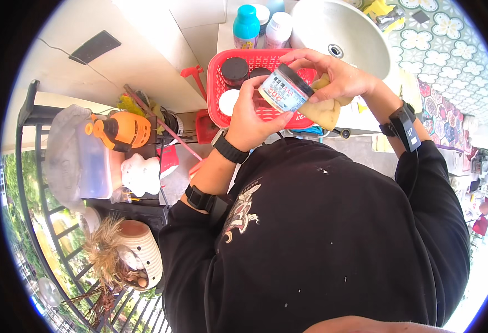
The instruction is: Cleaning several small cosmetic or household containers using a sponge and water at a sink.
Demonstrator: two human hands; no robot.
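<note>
Between my two hands is a tilted plastic jar [283, 90] with a black lid [296, 79] and a pale blue label bearing writing. My left hand [252, 114] grips the jar's lower part, thumb along its base edge. At the lid end, the fingers and thumb of my right hand [335, 77] hold the jar's rim. A yellowish sponge or cloth [325, 112] shows beneath my right hand; whether that hand holds it too is unclear. Below the jar stands a red plastic basket [213, 79] containing black-lidded jars [235, 70] and a round white lid or container [229, 103].
A white washbasin [364, 39] sits behind my right hand. Turquoise [246, 26] and white [279, 28] bottles stand behind the basket. To the left are an orange spray bottle [129, 129], a white star-shaped item [141, 174], a ribbed planter [146, 249] and a dark metal railing [30, 166].
</note>
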